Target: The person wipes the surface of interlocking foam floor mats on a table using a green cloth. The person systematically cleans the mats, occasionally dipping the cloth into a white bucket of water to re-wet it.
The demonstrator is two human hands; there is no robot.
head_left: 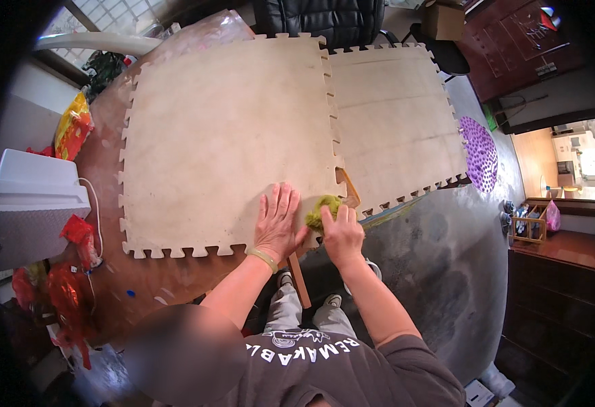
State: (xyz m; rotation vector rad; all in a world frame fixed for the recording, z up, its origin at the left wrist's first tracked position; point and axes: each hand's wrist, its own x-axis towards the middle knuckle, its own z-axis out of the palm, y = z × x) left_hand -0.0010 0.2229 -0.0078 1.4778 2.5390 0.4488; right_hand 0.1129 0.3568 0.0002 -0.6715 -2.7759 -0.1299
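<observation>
A large beige foam mat (226, 129) with jigsaw-cut edges lies in front of me. My left hand (277, 227) rests flat on its near right part, fingers stretched out, with a bangle at the wrist. Just to the right, my right hand (343, 236) is closed around a fuzzy yellow-green cloth (318, 214), pressed to the mat near its right corner. A second beige foam mat (396, 115), marked with darker lines, lies to the right. The first mat's toothed right edge overlaps or meets it; which one, I cannot tell.
A white box-shaped thing (36, 193) with a cord stands at the left, near red and yellow packages (73, 129). A black chair (321, 20) is at the far side. A purple dotted round mat (479, 154) lies beyond the right mat. Dark drawers (548, 305) stand at right.
</observation>
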